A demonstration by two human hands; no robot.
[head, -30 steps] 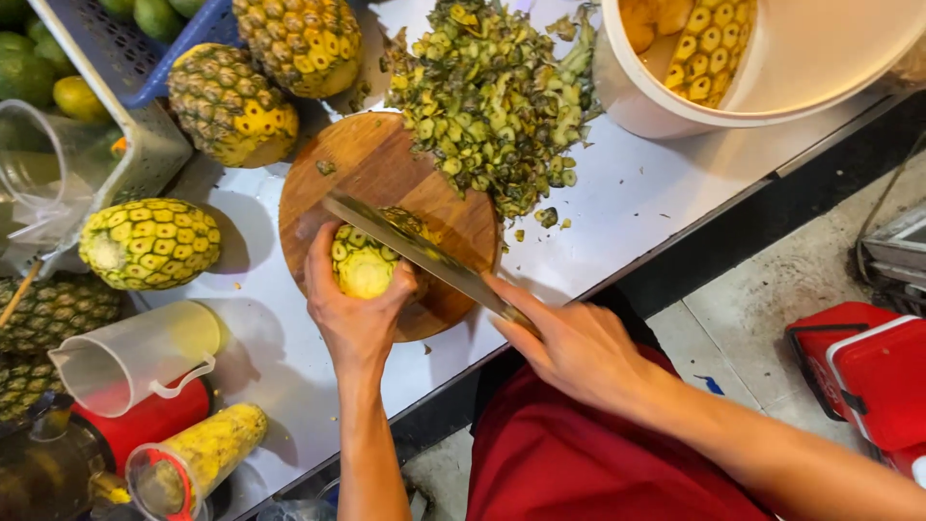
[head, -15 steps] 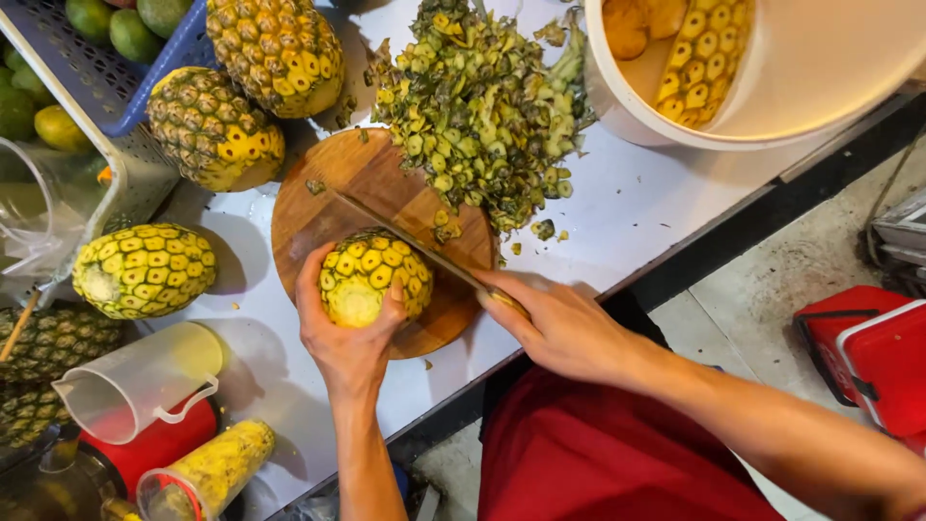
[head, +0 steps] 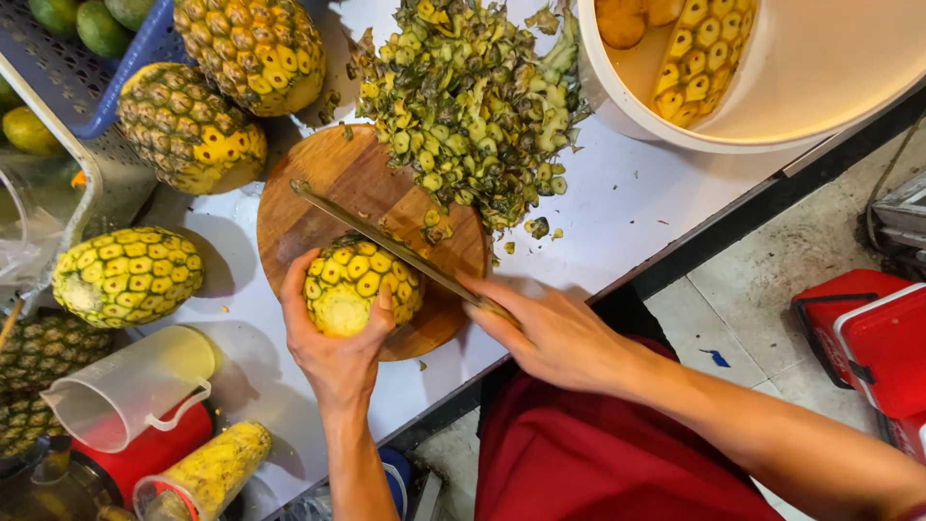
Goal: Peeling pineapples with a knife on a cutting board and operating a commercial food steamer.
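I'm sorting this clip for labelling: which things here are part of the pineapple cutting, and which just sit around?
In use:
left hand holding the pineapple
right hand holding the long knife
round wooden board
heap of peelings

Lying about:
whole pineapples
clear jug
white tub
red box

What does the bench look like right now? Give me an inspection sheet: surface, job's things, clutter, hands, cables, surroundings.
Surface: white counter, wet-looking, flecked with peel bits.
Job's things: pineapple lying on its side on the round wooden board; long knife laid across its upper side.
Clutter: heap of peelings; three whole pineapples to the left; white tub with peeled fruit; clear jug; blue basket.
Hands: left hand grips the pineapple; right hand grips the knife handle.
Cables: nothing seen.
Surroundings: tiled floor; red box at the right.
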